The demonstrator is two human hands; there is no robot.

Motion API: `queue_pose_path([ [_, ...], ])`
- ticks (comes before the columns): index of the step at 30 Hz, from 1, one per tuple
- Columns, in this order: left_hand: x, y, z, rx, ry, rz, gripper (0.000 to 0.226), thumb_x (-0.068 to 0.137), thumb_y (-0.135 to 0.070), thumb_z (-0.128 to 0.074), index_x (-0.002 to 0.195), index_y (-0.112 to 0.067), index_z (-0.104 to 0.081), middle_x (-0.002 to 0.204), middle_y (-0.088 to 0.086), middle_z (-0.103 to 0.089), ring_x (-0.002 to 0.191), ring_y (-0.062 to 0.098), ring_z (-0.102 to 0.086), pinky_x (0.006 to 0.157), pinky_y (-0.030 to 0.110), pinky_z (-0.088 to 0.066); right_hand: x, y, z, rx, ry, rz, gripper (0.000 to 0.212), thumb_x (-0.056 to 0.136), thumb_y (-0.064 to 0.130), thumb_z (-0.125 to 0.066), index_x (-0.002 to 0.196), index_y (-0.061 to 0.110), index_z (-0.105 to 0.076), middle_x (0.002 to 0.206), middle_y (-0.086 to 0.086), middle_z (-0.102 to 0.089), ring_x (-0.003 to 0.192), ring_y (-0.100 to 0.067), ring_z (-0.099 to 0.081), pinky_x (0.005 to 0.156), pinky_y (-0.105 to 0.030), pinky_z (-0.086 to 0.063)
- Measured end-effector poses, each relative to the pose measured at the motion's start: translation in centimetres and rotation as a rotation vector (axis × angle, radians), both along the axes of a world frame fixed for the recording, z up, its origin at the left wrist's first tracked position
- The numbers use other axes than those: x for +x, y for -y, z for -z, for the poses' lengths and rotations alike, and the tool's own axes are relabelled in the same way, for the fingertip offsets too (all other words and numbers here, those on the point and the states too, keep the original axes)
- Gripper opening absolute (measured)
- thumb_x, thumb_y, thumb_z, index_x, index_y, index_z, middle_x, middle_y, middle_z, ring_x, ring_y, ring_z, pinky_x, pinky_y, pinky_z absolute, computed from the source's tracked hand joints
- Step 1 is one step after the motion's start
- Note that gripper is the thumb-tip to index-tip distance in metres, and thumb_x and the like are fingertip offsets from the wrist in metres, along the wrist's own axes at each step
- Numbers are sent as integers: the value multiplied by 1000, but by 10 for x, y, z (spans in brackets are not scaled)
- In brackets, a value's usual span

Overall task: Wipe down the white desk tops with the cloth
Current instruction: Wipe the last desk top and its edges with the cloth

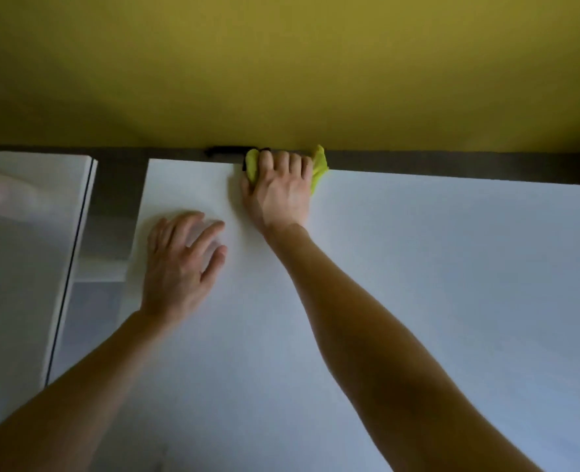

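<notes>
A large white desk top (418,284) fills most of the view. At its far edge my right hand (278,192) presses a bright yellow-green cloth (319,166) flat against the surface, fingers over it, so only its corners show. My left hand (179,260) lies flat on the desk near the far left corner, fingers spread, holding nothing. A second white desk top (19,250) stands to the left, across a narrow gap.
A yellow partition wall (288,69) rises right behind the desks. A small black fitting (225,152) sits at the wall's base beside the cloth. Grey floor (91,321) shows in the gap between the two desks.
</notes>
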State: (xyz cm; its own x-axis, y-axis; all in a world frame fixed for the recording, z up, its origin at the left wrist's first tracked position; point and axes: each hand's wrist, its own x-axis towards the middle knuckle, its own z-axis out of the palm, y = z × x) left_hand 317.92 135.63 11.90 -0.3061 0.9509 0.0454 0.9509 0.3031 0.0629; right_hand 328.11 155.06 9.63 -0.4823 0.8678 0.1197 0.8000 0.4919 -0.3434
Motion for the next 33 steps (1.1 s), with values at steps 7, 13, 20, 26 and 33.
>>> queue_pose_path([
  [7,-19,19,11,122,61,22,56,108,-40,-56,162,-27,-50,166,14,-46,153,37,-44,122,64,-33,53,-40,8,9,-21,-208,57,97,58,-56,134,16,-67,116,-13,-72,109,-40,-62,115,-53,-38],
  [13,-18,16,14,144,85,-6,57,107,-42,-57,161,-22,-52,169,11,-44,157,35,-39,125,64,-29,102,-60,8,65,126,312,46,100,50,-53,111,7,-66,103,-21,-69,103,-42,-60,113,-55,-40],
  [20,-19,21,19,88,59,-59,56,106,-46,-57,148,-9,-63,159,17,-54,152,37,-46,127,63,-30,-133,39,0,-5,3,-86,53,99,56,-40,111,12,-66,103,-15,-67,100,-39,-61,100,-52,-38],
  [26,-18,18,13,170,126,-33,56,103,-38,-60,153,-12,-59,164,12,-49,156,32,-41,126,62,-29,-62,-2,11,-5,-97,-264,55,100,59,-54,129,15,-68,114,-15,-72,108,-41,-64,103,-51,-44],
  [33,-18,14,19,184,136,-37,54,104,-38,-58,152,-12,-61,166,14,-48,156,34,-41,126,63,-29,26,-32,14,55,100,237,45,99,49,-56,110,6,-66,100,-22,-68,100,-43,-61,108,-55,-42],
])
